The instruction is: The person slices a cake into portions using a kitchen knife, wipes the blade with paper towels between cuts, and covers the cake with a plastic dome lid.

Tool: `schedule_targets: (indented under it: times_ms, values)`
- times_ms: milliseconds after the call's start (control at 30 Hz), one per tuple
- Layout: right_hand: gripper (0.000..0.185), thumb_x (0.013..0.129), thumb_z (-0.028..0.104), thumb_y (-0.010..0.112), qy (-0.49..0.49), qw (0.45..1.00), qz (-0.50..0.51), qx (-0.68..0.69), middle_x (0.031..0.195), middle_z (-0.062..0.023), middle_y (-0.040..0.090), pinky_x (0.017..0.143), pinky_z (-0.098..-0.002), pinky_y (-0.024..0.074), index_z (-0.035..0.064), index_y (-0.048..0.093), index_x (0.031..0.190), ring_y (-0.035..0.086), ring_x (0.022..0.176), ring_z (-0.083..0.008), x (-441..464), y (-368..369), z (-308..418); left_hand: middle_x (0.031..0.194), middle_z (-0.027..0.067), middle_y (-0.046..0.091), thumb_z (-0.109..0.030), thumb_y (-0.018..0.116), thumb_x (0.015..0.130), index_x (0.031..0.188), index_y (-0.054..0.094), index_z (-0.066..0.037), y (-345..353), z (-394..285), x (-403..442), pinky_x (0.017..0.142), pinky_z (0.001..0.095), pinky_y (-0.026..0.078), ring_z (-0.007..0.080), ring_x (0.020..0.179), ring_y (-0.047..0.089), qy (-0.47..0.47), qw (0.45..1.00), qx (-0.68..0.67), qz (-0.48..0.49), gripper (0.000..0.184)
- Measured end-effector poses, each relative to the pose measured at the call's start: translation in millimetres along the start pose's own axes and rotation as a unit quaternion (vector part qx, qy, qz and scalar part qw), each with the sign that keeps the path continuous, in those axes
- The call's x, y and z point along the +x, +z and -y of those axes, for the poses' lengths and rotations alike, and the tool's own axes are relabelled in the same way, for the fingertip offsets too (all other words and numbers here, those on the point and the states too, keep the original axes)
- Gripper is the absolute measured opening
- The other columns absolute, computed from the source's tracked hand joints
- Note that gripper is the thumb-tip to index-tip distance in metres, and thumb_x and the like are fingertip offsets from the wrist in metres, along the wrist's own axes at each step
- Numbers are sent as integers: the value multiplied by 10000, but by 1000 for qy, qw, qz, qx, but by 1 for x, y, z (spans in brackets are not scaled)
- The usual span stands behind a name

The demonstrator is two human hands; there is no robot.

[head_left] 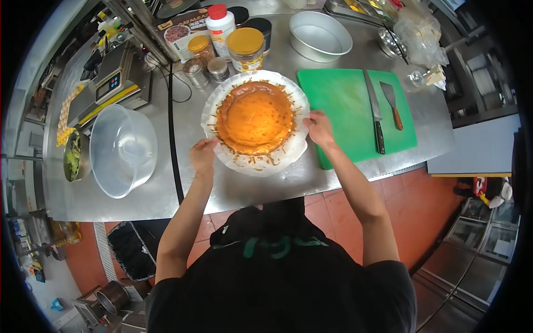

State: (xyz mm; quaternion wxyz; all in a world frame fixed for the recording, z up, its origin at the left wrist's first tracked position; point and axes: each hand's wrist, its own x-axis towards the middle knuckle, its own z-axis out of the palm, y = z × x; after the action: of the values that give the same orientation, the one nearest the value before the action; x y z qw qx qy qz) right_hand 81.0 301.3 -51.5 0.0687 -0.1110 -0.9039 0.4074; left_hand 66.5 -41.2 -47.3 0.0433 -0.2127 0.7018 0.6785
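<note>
A round, orange-brown baked cake (255, 117) lies on white crinkled paper (265, 166) over the steel table. The paper spreads out flat around the cake, with brown crumbs and stains on it. At the paper's left edge, my left hand (203, 155) has its fingers pinched on the rim. My right hand (318, 126) pinches the paper's right edge, close to the green cutting board (333, 100). On that board lie a long knife (373, 102) with a black handle and a spatula (392, 105) with a wooden handle.
Jars (245, 49) and a red-capped bottle (220, 30) stand behind the cake. A round metal pan (320, 36) is at the back. To the left are a clear plastic tub (124, 151), a bowl of greens (76, 155) and a scale (114, 77).
</note>
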Motion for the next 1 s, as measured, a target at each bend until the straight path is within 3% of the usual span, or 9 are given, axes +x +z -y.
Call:
schedule_targets:
  times_ms: [200, 267, 400, 500, 567, 700, 900, 967, 1000]
  values:
    - [247, 812, 207, 567, 21, 999, 37, 1, 976, -197, 613, 759, -383, 463, -11, 652, 890, 602, 848, -333, -9, -11, 9, 687, -20, 589, -71, 692, 802, 747, 630, -19, -3, 19, 13, 579, 218, 344, 59, 620, 462, 18, 997, -69, 18, 97]
    - [253, 828, 214, 574, 117, 989, 83, 42, 957, -190, 626, 732, -371, 469, -13, 657, 904, 616, 813, -307, -10, -6, -3, 683, -22, 583, -75, 688, 807, 749, 630, -21, -12, 15, 7, 579, 220, 346, 59, 620, 460, 15, 998, -52, 23, 98]
    - [243, 836, 209, 605, 83, 993, 38, 75, 924, -168, 637, 699, -353, 470, -15, 660, 911, 629, 775, -267, -33, 0, 3, 677, -16, 575, -96, 681, 820, 748, 629, -26, -29, 13, 7, 589, 225, 357, 64, 624, 460, 10, 999, -32, 34, 114]
    - [230, 838, 192, 632, 106, 988, 30, 106, 905, -131, 643, 692, -336, 472, -22, 660, 918, 625, 755, -228, -44, 9, 4, 676, -17, 572, -108, 679, 824, 742, 622, -31, -31, 13, 6, 600, 225, 366, 67, 632, 466, 15, 1000, -24, 2, 127]
    - [202, 865, 172, 625, 98, 989, -17, 106, 692, -12, 560, 562, -251, 426, -26, 615, 822, 515, 612, -91, -49, 19, 3, 678, -19, 574, -107, 680, 823, 737, 616, -33, -33, 26, 16, 607, 226, 370, 68, 638, 471, 42, 999, -22, -16, 130]
    - [198, 865, 179, 631, 98, 984, -9, 146, 694, -10, 564, 535, -242, 427, -11, 616, 808, 513, 599, -80, -59, 21, 11, 672, -21, 565, -104, 671, 829, 733, 602, -35, -41, 40, 28, 607, 234, 367, 70, 639, 459, 43, 998, -35, -25, 138]
    - [217, 852, 171, 636, 195, 969, 19, 150, 941, -122, 648, 638, -289, 485, -35, 634, 920, 606, 712, -158, -63, 26, 17, 639, -19, 531, -114, 669, 832, 732, 589, -17, -46, 23, 26, 584, 247, 355, 79, 615, 430, 31, 999, -2, 6, 161]
    - [199, 840, 164, 637, 1, 995, -76, 56, 1070, -160, 623, 706, -334, 505, -26, 638, 897, 630, 833, -240, -59, 31, 15, 625, -8, 518, -123, 662, 837, 738, 586, -3, -40, 12, 22, 567, 257, 355, 88, 603, 423, 45, 996, 72, -20, 173]
    - [199, 840, 164, 637, 1, 996, -76, 55, 1070, -160, 623, 706, -334, 505, -26, 638, 897, 630, 833, -240, -58, 33, 9, 625, -8, 518, -123, 662, 837, 738, 586, -3, -42, 15, 23, 567, 257, 355, 88, 603, 423, 44, 996, 72, -19, 173]
